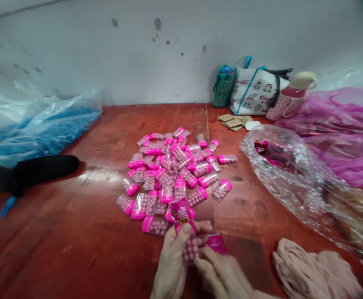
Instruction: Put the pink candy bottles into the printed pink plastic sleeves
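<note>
Pink-capped candy packs (175,174) — red-brown floor (75,232) — blue bag (38,124).

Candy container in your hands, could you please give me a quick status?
Left hand grips the candy container, pink label on it. Right hand pinches a second pink label. Pile of filled containers just ahead, apart.

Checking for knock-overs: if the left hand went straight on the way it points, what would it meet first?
Likely the pile of pink-capped candy boxes just beyond the box the left hand holds; depth is uncertain.
</note>
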`<state>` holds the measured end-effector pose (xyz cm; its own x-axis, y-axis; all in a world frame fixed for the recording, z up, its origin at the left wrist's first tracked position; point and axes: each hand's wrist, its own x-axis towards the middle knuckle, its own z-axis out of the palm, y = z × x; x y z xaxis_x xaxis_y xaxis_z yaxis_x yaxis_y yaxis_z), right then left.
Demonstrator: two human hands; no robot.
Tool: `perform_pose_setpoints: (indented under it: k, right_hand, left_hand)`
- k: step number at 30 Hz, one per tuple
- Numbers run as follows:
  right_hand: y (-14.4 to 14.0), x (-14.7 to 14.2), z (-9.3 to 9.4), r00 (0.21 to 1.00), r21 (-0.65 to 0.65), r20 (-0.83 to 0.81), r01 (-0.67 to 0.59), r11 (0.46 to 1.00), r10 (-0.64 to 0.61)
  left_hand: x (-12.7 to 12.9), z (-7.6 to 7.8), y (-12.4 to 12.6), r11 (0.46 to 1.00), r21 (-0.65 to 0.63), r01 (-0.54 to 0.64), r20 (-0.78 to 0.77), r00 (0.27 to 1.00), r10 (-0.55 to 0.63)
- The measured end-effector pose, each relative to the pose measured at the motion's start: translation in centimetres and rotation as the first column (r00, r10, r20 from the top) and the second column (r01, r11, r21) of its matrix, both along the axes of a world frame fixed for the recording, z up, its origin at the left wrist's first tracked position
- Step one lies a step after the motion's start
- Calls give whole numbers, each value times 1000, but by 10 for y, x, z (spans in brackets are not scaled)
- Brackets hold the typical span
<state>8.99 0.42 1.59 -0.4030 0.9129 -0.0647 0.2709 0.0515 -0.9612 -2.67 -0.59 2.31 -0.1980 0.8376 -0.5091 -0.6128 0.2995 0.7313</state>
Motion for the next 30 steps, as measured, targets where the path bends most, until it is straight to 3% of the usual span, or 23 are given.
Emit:
perform_pose_setpoints:
  k: [1, 4, 6, 8, 12, 15, 17, 20, 23, 26, 28, 30]
  right_hand:
    - [21, 5, 11, 985, -19, 11, -171, 985, 171]
    - [99, -2, 50, 978, -34, -22, -210, 977, 209]
    - [143, -28, 72, 902, -218, -72, -431, 876, 426]
    - [167, -64, 83, 831, -291, -31, -539, 790, 555]
    - [152, -124, 80, 619, -449, 112, -667, 595, 777]
    - [127, -147, 78, 482, -475, 202, -713, 516, 853]
    - [117, -160, 80, 451, -430, 268, -735, 524, 851]
    - [108, -184, 84, 479, -315, 349, -749, 582, 806]
    - [101, -201, 82, 464, -260, 365, -782, 567, 807]
    - [98, -196, 75, 529, -169, 331, -782, 601, 781]
    - [100, -182, 68, 597, -88, 298, -760, 644, 745]
    - [105, -163, 61, 616, -37, 269, -761, 647, 740]
  left_hand:
    - [-9, 0, -1, 1000, -10, -9, -35, 999, 8]
    - [-30, -3, -9, 1000, 9, 19, -82, 996, -19]
    - [-38, -6, -13, 999, 24, 37, -71, 997, -35]
    - [-45, -9, -17, 999, 30, 28, -51, 998, -27]
    - [-58, -14, -22, 999, 35, 0, -26, 1000, 1]
    - [-69, -19, -25, 999, 46, -3, -3, 1000, 3]
    - [-75, -22, -25, 998, 56, -14, 23, 1000, 13]
    - [-80, -26, -24, 997, 58, -52, 68, 997, 48]
    - [-82, -26, -23, 993, 45, -105, 104, 989, 100]
    - [-84, -25, -22, 992, 29, -126, 130, 984, 121]
    - [-85, -25, -22, 993, 29, -114, 136, 985, 109]
    - [-85, -25, -23, 993, 42, -108, 128, 986, 102]
